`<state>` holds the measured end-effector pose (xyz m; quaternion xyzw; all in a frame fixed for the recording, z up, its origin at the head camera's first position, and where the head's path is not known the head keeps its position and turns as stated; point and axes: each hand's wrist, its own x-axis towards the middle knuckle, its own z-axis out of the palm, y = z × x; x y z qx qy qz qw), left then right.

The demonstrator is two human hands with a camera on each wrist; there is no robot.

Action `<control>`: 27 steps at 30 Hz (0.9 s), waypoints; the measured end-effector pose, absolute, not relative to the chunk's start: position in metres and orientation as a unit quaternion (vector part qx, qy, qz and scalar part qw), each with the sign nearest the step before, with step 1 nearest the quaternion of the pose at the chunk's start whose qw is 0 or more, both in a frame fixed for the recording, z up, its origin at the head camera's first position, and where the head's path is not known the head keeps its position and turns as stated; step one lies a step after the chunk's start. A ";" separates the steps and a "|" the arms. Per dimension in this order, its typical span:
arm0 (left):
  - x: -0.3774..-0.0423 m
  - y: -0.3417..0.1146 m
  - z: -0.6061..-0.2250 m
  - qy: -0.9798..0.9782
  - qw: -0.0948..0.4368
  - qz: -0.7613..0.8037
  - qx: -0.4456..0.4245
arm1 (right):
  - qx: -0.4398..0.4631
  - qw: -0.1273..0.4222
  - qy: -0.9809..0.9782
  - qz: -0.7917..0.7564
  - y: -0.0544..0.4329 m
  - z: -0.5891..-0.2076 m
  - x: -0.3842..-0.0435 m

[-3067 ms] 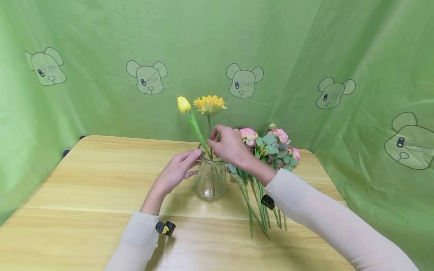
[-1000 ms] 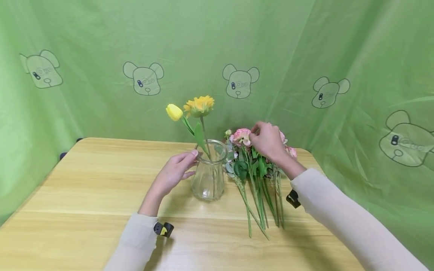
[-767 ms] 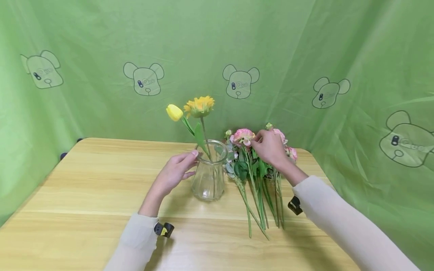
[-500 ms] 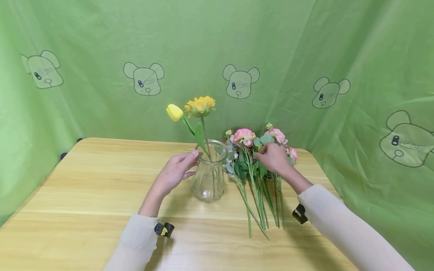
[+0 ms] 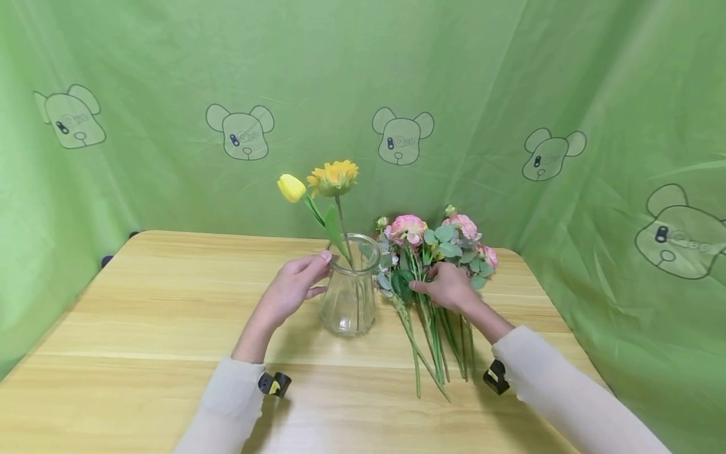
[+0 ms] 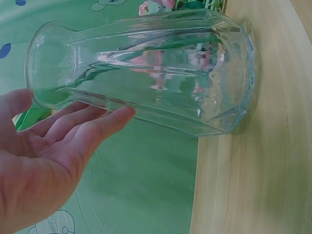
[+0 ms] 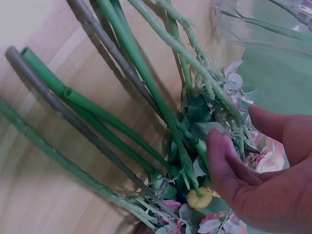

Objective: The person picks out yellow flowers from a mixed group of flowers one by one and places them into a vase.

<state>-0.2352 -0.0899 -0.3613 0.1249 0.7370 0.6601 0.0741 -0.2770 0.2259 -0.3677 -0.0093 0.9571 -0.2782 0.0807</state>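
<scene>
A clear glass vase stands upright on the table, with a yellow tulip and an orange-yellow daisy-like flower leaning in it. My left hand rests against the vase's left side, thumb at the rim; in the left wrist view the fingers lie loosely along the glass. To the right, my right hand reaches in among the stems of a pile of artificial flowers. Its thumb and fingers are apart around a thin stem in the right wrist view, where a small yellow bloom lies below the fingers.
Pink blooms and grey-green leaves top the pile at the table's back right. The wooden table ends at a green curtain printed with bear heads.
My right hand left the tulip in the vase, moved right to the flower pile, and lowered from the blooms to the stems. My left hand stayed at the vase.
</scene>
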 end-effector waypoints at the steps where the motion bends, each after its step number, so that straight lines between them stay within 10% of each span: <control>1: -0.235 -0.090 -0.361 0.738 0.073 0.659 0.124 | -0.010 0.078 0.956 -0.283 0.226 -0.369 -0.277; 27: -0.237 -0.088 -0.362 0.742 0.063 0.656 0.119 | 0.008 0.039 0.941 -0.336 0.222 -0.369 -0.279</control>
